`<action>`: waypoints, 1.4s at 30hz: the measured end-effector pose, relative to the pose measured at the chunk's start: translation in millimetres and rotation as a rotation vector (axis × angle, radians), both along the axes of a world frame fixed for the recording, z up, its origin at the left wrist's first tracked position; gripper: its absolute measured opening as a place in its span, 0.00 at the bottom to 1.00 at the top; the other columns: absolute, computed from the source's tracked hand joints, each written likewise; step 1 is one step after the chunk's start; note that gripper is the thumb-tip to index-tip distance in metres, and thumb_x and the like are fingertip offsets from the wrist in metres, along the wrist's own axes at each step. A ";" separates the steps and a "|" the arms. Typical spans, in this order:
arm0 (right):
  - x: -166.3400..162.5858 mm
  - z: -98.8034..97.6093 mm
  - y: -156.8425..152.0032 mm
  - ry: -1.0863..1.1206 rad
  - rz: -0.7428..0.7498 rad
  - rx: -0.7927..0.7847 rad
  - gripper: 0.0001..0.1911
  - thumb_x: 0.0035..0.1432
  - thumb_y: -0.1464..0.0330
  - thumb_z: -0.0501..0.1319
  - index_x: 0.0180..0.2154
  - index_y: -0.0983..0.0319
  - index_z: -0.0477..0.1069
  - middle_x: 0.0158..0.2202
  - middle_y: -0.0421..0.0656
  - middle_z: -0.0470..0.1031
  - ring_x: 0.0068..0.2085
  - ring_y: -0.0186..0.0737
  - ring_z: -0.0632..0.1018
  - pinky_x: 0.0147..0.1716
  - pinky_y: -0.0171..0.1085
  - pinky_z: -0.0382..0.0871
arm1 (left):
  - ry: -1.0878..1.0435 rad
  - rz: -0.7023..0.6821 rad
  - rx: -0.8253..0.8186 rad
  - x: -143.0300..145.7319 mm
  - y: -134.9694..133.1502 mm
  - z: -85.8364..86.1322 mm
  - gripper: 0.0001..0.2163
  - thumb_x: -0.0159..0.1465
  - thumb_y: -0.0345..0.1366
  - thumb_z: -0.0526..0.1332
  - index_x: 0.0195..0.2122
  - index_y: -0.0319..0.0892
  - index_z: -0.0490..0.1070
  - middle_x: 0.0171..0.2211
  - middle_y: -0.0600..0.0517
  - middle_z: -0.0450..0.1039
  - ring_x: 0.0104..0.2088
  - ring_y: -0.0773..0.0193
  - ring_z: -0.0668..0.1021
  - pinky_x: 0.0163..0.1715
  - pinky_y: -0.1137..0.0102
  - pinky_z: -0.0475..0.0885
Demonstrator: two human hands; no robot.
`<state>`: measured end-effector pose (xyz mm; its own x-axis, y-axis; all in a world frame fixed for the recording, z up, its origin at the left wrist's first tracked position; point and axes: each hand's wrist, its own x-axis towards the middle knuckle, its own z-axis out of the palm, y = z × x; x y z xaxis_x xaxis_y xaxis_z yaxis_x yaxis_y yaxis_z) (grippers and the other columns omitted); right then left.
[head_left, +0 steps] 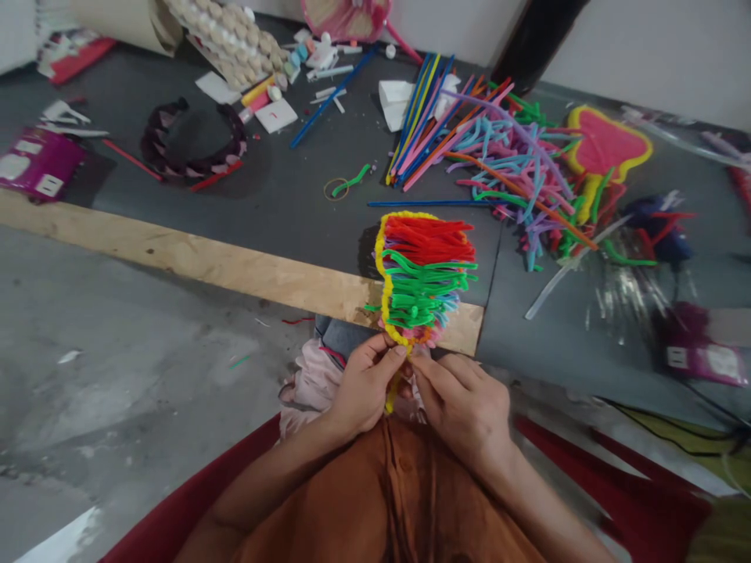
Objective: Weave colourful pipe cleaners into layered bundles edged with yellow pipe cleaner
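Close to my body, a pipe-cleaner craft piece [431, 270] rests over the table's front edge. Rows of red and green fuzzy stems fill it, and a thick yellow pipe-cleaner border [386, 285] curves along its left and top. My left hand [369, 375] is closed, thumb and forefinger pinching the yellow border at its near end. Right beside it, my right hand [466, 391] pinches the same end, its fingertips almost touching the left thumb. A yellow tail [390, 397] hangs below between the hands. What lies under the fingertips is partly hidden.
A heap of colourful pipe cleaners [522, 172] covers the table's right. Nearby lies a pink shape with yellow edging [607, 145]. A dark braided headband [193, 160] and a purple packet [41, 164] sit to the left. A wooden strip [235, 270] runs along the front edge.
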<state>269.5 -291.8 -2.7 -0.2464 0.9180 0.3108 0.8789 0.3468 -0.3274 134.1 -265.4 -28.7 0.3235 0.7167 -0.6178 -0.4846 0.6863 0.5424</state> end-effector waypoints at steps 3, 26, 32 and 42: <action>1.9 3.2 2.1 -0.033 0.015 0.003 0.07 0.62 0.72 0.59 0.38 0.61 0.76 0.23 0.40 0.73 0.27 0.35 0.72 0.29 0.35 0.63 | 0.007 0.003 0.007 -0.5 0.2 -0.4 0.14 0.53 0.42 0.70 0.36 0.39 0.75 0.22 0.55 0.71 0.19 0.73 0.71 0.20 0.77 0.70; -1.8 -0.5 13.2 0.022 -0.124 -0.082 0.10 0.63 0.63 0.59 0.42 0.60 0.75 0.37 0.44 0.79 0.34 0.38 0.79 0.30 0.33 0.69 | -0.048 -0.020 -0.029 -2.5 -2.2 -1.1 0.15 0.54 0.42 0.70 0.38 0.39 0.73 0.24 0.56 0.68 0.21 0.72 0.70 0.17 0.78 0.69; -0.4 1.9 14.4 0.204 -0.120 -0.190 0.09 0.63 0.65 0.59 0.41 0.60 0.74 0.34 0.43 0.76 0.33 0.36 0.79 0.30 0.32 0.72 | -0.037 0.010 0.011 -0.7 -3.0 -1.8 0.15 0.53 0.41 0.70 0.37 0.38 0.74 0.25 0.55 0.70 0.23 0.71 0.71 0.22 0.77 0.70; 8.3 -4.2 8.9 0.056 0.030 0.022 0.04 0.60 0.71 0.62 0.37 0.60 0.76 0.33 0.43 0.77 0.34 0.36 0.77 0.36 0.33 0.72 | -0.080 0.016 -0.044 -2.5 -0.6 0.5 0.14 0.53 0.40 0.70 0.38 0.39 0.75 0.26 0.54 0.70 0.24 0.70 0.72 0.18 0.78 0.70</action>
<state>277.8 -282.9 -7.0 -0.2557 0.9030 0.3452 0.8485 0.3808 -0.3676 131.6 -266.0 -28.2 0.3615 0.6949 -0.6217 -0.5363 0.7004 0.4710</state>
